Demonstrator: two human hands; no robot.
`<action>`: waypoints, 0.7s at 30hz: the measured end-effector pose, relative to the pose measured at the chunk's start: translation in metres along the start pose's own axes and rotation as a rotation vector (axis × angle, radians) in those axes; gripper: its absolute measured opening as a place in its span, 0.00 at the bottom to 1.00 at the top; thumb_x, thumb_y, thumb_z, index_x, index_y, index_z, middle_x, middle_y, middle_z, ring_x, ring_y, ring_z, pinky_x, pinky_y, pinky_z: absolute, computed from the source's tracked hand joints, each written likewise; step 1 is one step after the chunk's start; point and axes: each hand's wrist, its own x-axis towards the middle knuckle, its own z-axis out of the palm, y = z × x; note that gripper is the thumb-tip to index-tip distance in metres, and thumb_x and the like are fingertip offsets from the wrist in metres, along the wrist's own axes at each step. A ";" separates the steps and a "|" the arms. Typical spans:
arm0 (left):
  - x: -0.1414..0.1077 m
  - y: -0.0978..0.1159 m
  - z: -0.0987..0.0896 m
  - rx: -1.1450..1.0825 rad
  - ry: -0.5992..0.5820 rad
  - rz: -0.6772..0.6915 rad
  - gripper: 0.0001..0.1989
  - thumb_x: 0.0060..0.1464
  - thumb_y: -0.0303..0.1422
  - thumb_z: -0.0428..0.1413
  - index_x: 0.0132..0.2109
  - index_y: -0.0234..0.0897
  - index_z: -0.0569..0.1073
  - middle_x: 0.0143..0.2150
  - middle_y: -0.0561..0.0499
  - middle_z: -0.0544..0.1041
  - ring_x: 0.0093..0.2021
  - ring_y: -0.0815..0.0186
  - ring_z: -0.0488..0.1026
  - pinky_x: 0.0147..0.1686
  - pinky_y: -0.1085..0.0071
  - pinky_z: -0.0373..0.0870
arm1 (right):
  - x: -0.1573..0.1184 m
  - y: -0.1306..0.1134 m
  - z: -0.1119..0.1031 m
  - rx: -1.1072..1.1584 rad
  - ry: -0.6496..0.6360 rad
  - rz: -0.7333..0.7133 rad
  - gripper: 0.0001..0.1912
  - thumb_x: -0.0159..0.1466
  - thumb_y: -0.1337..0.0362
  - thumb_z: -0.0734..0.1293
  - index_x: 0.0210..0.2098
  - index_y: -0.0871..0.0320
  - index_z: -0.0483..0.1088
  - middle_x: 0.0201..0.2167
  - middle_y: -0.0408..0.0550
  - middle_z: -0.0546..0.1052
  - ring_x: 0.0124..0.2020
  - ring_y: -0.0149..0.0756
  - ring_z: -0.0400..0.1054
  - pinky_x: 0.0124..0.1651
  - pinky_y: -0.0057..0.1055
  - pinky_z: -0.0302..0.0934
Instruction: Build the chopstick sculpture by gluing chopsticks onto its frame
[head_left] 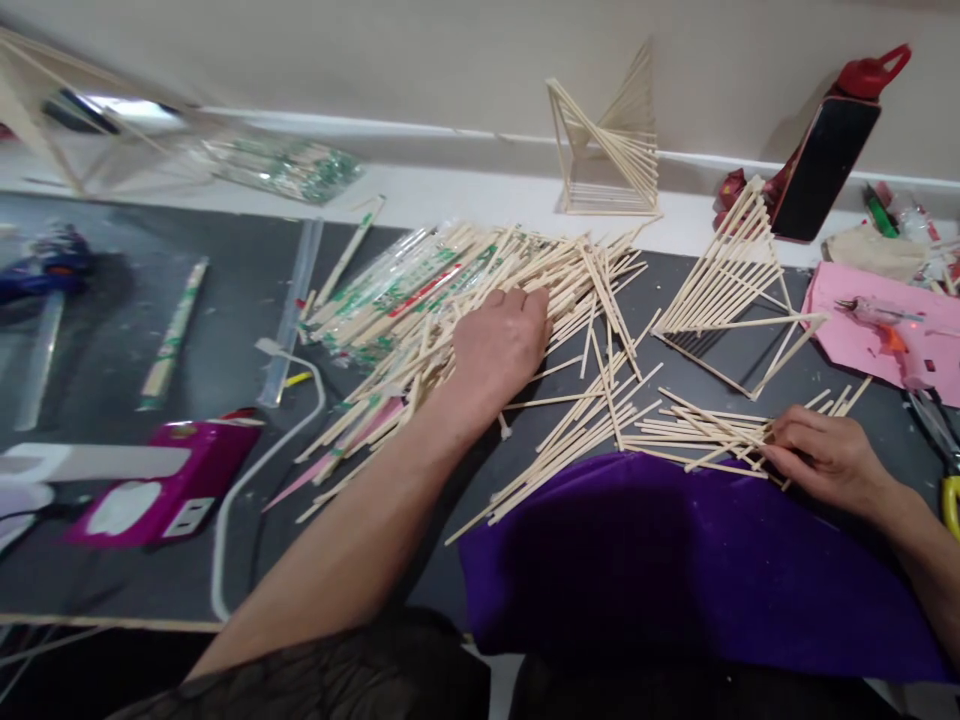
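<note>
Loose bamboo chopsticks lie in a big heap at the middle of the dark table. Over this heap my left hand is closed, knuckles up, its fingers curled down among the sticks; the fingertips are hidden. At the right, my right hand pinches the ends of several chopsticks that point left, just above a purple cloth. Behind that hand stands a twisted frame of chopsticks, and a second such frame is by the wall.
A pink glue gun rests on a pink sheet, with yellow-handled pliers nearby. Farther back, a phone leans on a red-capped bottle. Wrapped chopsticks, a white cable and a magenta box lie left.
</note>
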 end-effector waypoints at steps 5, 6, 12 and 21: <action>0.004 -0.009 -0.011 -0.047 -0.005 -0.102 0.18 0.64 0.37 0.42 0.53 0.34 0.70 0.49 0.37 0.76 0.49 0.51 0.71 0.40 0.61 0.67 | 0.000 -0.001 -0.001 -0.005 -0.006 0.001 0.13 0.68 0.62 0.62 0.28 0.57 0.71 0.28 0.48 0.76 0.26 0.29 0.69 0.28 0.25 0.61; 0.004 -0.011 -0.013 -0.048 -0.003 -0.109 0.19 0.64 0.37 0.42 0.53 0.34 0.70 0.49 0.37 0.76 0.48 0.51 0.72 0.40 0.60 0.67 | 0.000 -0.001 -0.001 -0.003 -0.006 0.001 0.13 0.68 0.62 0.62 0.28 0.57 0.71 0.28 0.48 0.76 0.26 0.29 0.69 0.28 0.25 0.61; 0.006 -0.022 -0.022 -0.037 -0.014 -0.161 0.18 0.64 0.34 0.41 0.51 0.33 0.71 0.49 0.38 0.75 0.48 0.51 0.70 0.40 0.59 0.68 | 0.001 -0.002 -0.001 -0.002 -0.010 0.000 0.14 0.68 0.62 0.62 0.28 0.57 0.71 0.28 0.48 0.76 0.26 0.28 0.69 0.29 0.24 0.61; 0.002 0.015 -0.014 -0.081 0.034 0.314 0.24 0.62 0.24 0.41 0.60 0.46 0.67 0.64 0.49 0.67 0.56 0.59 0.68 0.41 0.66 0.69 | 0.001 -0.002 -0.001 -0.006 -0.014 -0.003 0.14 0.69 0.61 0.61 0.28 0.57 0.71 0.28 0.49 0.76 0.26 0.29 0.68 0.29 0.25 0.61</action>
